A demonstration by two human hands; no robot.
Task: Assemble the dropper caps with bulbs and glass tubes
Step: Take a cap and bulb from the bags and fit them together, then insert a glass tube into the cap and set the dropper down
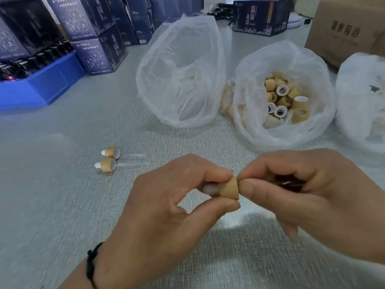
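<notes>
Pinching a bamboo dropper cap (229, 188) above the worktop's near middle.
Gripping it with left hand (166, 207) thumb and forefinger closed, white bulb (211, 188) poking out leftward; pressing right hand (308, 197) fingertips against its open end, fingers curled, contents unclear. Lying left of centre: two finished droppers (112, 158); sitting toward the far edge: bag of caps (283, 101).

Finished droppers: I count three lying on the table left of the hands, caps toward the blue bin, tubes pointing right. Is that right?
Not quite: the head view shows two finished droppers, not three, lying side by side on the table left of the hands. The rest holds: their caps face the blue bin and their glass tubes point right.
</notes>
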